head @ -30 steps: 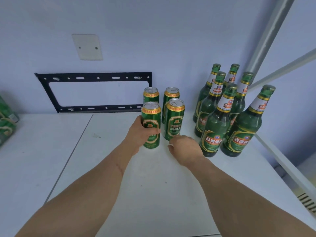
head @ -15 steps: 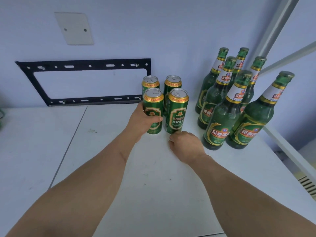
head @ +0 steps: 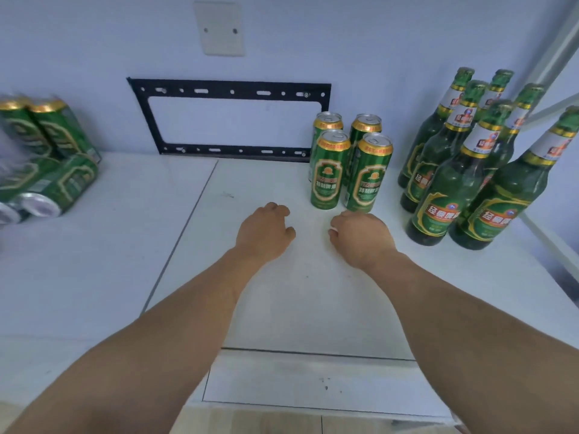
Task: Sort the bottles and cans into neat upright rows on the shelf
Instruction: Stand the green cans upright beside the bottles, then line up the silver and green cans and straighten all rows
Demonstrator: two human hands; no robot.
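Note:
Several green beer cans stand upright in two short rows on the white shelf, against the back wall. To their right, several green glass bottles stand upright in a cluster. My left hand hovers just in front of the left front can, fingers curled, holding nothing. My right hand rests on the shelf in front of the right front can, fingers curled under, empty. A wrapped pack of cans lies on its side at the far left.
A black metal bracket is fixed to the wall behind the shelf, with a blank white plate above it. A white frame rail runs along the right side past the bottles. The shelf's front edge is near my forearms.
My left hand has let go of the front left can and drawn back. The view has swung left, bringing the pack of cans into sight. My right hand stays in front of the cans.

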